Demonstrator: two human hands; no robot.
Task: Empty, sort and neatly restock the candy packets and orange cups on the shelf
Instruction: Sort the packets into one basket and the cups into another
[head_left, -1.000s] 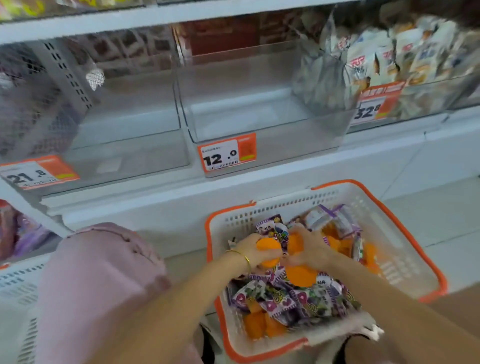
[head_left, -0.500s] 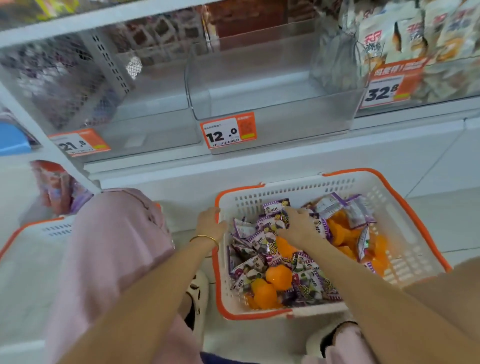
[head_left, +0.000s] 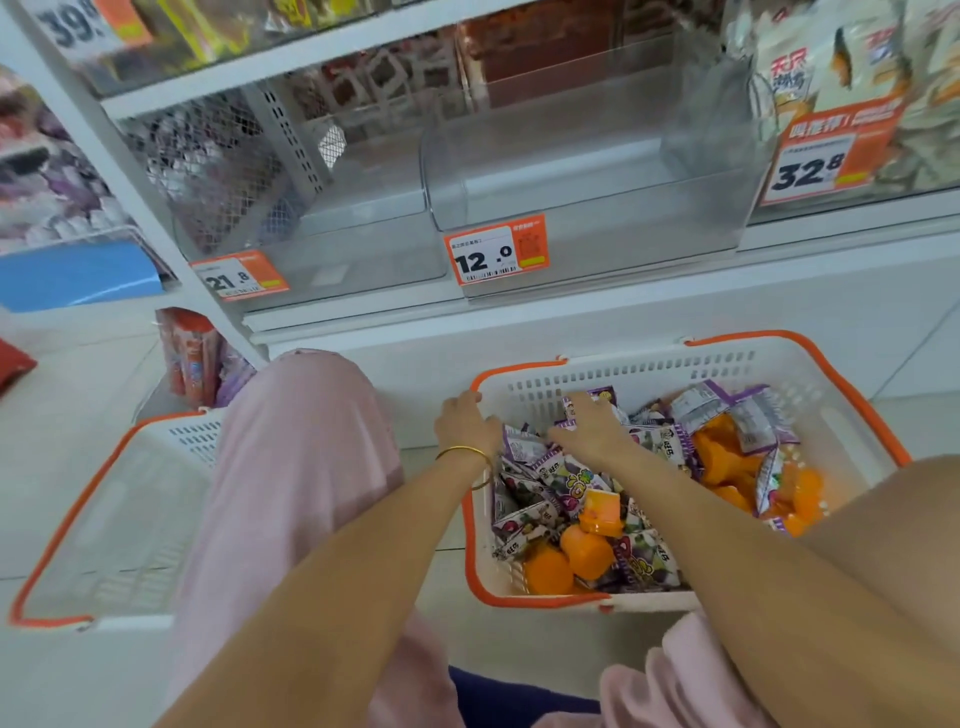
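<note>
Shelf bins (head_left: 571, 171) unchanged; left hand (head_left: 465, 426) still grips basket rim (head_left: 519, 370).

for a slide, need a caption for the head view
Left hand grips the orange-rimmed basket; right hand rests on purple candy packets mixed with orange cups

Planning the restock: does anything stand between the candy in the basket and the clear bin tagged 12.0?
Nothing visible does. The clear bin looks empty above the basket. The right hand rests on purple packets; the left hand holds the rim.

Head view, angled down, near shelf (head_left: 779, 275)
</note>
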